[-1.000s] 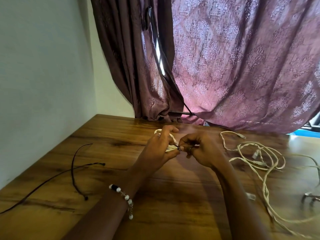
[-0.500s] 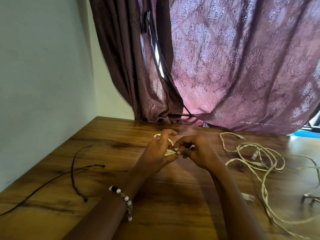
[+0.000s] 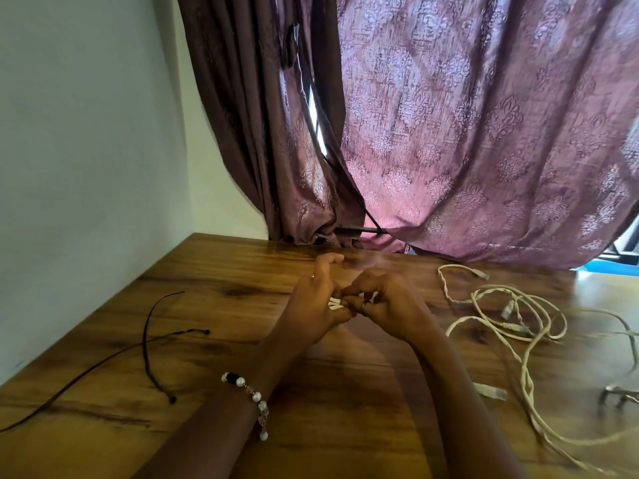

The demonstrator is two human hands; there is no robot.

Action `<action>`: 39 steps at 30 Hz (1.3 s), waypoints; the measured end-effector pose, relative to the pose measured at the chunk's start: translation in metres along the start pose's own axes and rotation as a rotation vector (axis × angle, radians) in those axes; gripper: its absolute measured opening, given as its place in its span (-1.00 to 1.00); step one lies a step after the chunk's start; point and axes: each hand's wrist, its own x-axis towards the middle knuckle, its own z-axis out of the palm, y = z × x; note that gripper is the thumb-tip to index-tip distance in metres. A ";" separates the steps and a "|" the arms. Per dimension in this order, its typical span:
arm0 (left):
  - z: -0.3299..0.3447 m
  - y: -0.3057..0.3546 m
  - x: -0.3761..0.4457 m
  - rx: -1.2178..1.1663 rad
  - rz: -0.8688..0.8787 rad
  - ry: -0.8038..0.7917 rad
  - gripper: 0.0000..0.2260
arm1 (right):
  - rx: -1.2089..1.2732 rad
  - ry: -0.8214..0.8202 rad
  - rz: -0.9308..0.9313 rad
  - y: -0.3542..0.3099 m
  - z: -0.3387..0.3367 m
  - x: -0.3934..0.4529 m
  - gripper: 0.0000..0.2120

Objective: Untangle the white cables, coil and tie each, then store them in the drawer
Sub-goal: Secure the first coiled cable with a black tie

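Observation:
A small coiled white cable (image 3: 334,303) is held above the wooden table (image 3: 242,281), mostly hidden between my two hands. My left hand (image 3: 311,305) grips the coil, with the index finger lifted and curled above it. My right hand (image 3: 383,302), wearing a ring, pinches at the coil's right side where a thin dark tie seems to wrap it. A loose tangle of white cables (image 3: 511,316) with clear plugs lies on the table to the right, apart from both hands.
Thin black cords (image 3: 148,340) lie on the table at left. A purple patterned curtain (image 3: 466,133) hangs over the table's far edge. The wall (image 3: 86,150) bounds the left side. A small metal object (image 3: 619,397) sits at the right edge.
My hands have closed in tighter round the coil, hiding its loop. My left index finger has lifted off it. The loose cables and the black cords have not moved.

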 end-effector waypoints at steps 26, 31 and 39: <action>-0.008 0.010 -0.001 -0.146 -0.058 -0.079 -0.25 | 0.571 0.134 0.634 -0.009 0.031 0.005 -0.70; -0.010 0.012 -0.001 -0.116 -0.011 -0.121 -0.29 | 0.698 0.112 0.650 -0.013 0.024 0.005 -0.63; -0.012 0.010 -0.001 -0.308 -0.107 -0.116 -0.41 | 0.888 -0.013 0.472 -0.003 0.009 -0.002 -0.78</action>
